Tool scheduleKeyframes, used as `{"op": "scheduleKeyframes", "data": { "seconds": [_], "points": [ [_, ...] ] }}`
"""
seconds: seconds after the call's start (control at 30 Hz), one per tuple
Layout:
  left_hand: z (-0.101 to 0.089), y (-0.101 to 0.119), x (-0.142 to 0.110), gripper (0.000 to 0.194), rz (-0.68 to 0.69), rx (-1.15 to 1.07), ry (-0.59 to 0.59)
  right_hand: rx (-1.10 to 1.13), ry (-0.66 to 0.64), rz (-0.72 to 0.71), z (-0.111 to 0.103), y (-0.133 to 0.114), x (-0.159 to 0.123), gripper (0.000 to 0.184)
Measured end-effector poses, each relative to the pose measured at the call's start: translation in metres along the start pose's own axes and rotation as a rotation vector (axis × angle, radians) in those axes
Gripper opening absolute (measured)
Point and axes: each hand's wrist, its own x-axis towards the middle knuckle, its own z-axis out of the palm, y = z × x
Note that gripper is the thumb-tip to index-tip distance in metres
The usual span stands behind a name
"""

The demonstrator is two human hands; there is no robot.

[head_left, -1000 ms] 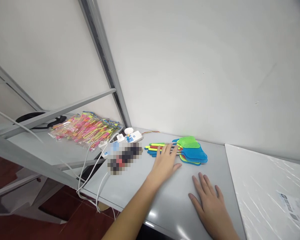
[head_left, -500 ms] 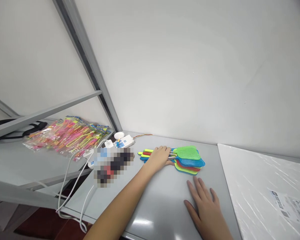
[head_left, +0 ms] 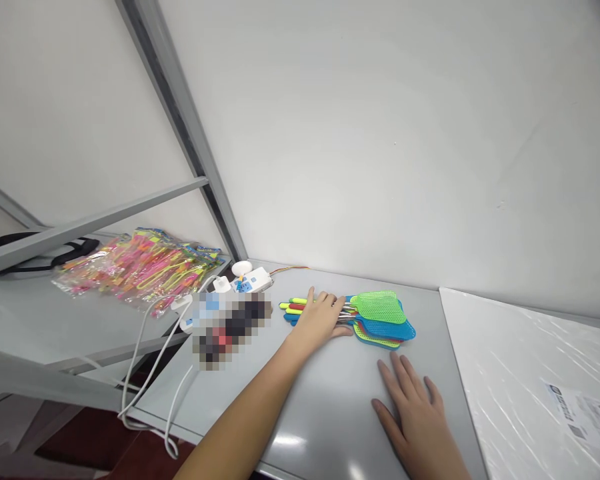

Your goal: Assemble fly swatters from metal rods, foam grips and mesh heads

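Note:
A bundle of plastic fly swatters point(head_left: 380, 307) in green, blue, red and yellow lies flat on the grey table, mesh heads to the right and handles to the left. Over the metal shafts is my left hand point(head_left: 320, 320), its fingers across the far side and its thumb along the near side. The little finger sticks up slightly from the handles. Below the mesh heads, my right hand point(head_left: 420, 407) rests palm down on the table, fingers spread, holding nothing and apart from the swatters.
White power strips point(head_left: 253, 281) with plugs and a looping cable point(head_left: 130, 373) lie left of the swatters, beside a blurred dark item point(head_left: 235, 330). Packaged colourful items point(head_left: 150, 267) are piled on the left shelf. A plastic-wrapped white board point(head_left: 515, 360) lies at right.
My left hand's fingers have loosened a little: the little finger has lifted and the thumb reaches further out. The right hand stays spread on the table. The view has shifted slightly.

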Motion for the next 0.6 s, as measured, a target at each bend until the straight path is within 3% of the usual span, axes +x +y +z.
{"op": "scheduleKeyframes", "data": {
  "seconds": [0.43, 0.6],
  "points": [
    [-0.001, -0.005, -0.004, 0.062, -0.049, -0.058, 0.050, -0.008, 0.051, -0.013, 0.002, -0.001, -0.001, 0.055],
    [-0.012, -0.003, -0.004, 0.058, -0.043, -0.091, 0.086, 0.087, 0.131, -0.025, 0.001, 0.004, -0.001, 0.047]
  ]
}}
